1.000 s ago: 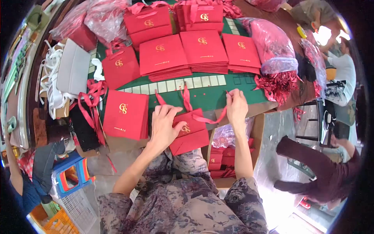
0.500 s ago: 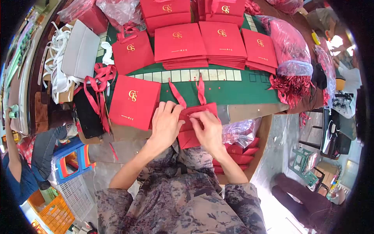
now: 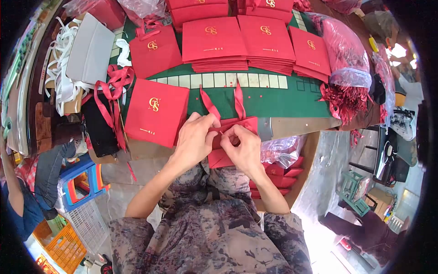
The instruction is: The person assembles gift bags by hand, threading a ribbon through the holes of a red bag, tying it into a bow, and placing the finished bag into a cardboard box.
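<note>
A red paper bag (image 3: pixel 220 158) lies at the table's front edge before me, with two red ribbon handles (image 3: pixel 239 101) stretching away from it over the green mat. My left hand (image 3: pixel 194 138) is curled at the bag's left side, thumb and fingertips closing at its upper part. Beside it, my right hand (image 3: pixel 243 148) pinches with thumb and forefinger close to the bag's surface. A short bit of red ribbon shows between the two sets of fingertips; most of it is hidden by the fingers. Left of my hands rests another red bag with a gold logo (image 3: pixel 156 112).
Stacks of red bags (image 3: pixel 214 43) stand at the back of the green mat (image 3: pixel 273 105). A plastic-wrapped ribbon bundle (image 3: pixel 344 50) lies right. Loose red ribbons (image 3: pixel 114 89) and a grey-white box (image 3: pixel 91 50) are left. Below right, a carton (image 3: pixel 308 171) holds more red bags.
The view has tilted slightly, so the table things sit a little higher. My right thumb and forefinger have closed into a rounder pinch, and my left fingers have drawn nearer the ribbon.
</note>
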A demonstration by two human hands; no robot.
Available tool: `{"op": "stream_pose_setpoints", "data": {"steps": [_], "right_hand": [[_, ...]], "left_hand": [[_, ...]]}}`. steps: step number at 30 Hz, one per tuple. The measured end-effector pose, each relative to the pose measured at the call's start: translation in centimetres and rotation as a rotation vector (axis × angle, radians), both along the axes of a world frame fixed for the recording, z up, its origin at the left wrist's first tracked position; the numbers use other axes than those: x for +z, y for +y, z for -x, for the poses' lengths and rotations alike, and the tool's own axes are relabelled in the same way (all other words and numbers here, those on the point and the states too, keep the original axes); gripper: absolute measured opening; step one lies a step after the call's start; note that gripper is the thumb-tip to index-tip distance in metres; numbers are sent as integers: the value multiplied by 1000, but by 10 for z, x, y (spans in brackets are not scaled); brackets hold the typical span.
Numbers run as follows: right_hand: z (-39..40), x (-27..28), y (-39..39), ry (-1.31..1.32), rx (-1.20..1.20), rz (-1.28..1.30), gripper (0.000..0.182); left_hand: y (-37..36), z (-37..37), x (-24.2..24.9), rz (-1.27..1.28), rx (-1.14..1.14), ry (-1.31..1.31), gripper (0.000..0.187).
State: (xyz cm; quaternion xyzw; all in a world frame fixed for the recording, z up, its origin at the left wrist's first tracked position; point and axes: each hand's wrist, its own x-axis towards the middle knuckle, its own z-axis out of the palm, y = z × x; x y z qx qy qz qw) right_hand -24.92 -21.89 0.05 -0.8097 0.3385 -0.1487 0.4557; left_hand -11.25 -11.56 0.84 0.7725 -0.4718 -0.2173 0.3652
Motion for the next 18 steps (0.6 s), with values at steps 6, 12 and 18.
{"op": "stream_pose_setpoints", "data": {"steps": [6,12,18], "right_hand": [[-4,3,-4,51,-51,-131,12],[-4,-2,1,6,-55,-13,13],[-7,4,-2,37,-6,47,13]], "left_hand": [[0,2,3,10,29,27,18],[2,-3,0,-9,29,178,17],[-3,3,7,54,59,141,17]]}}
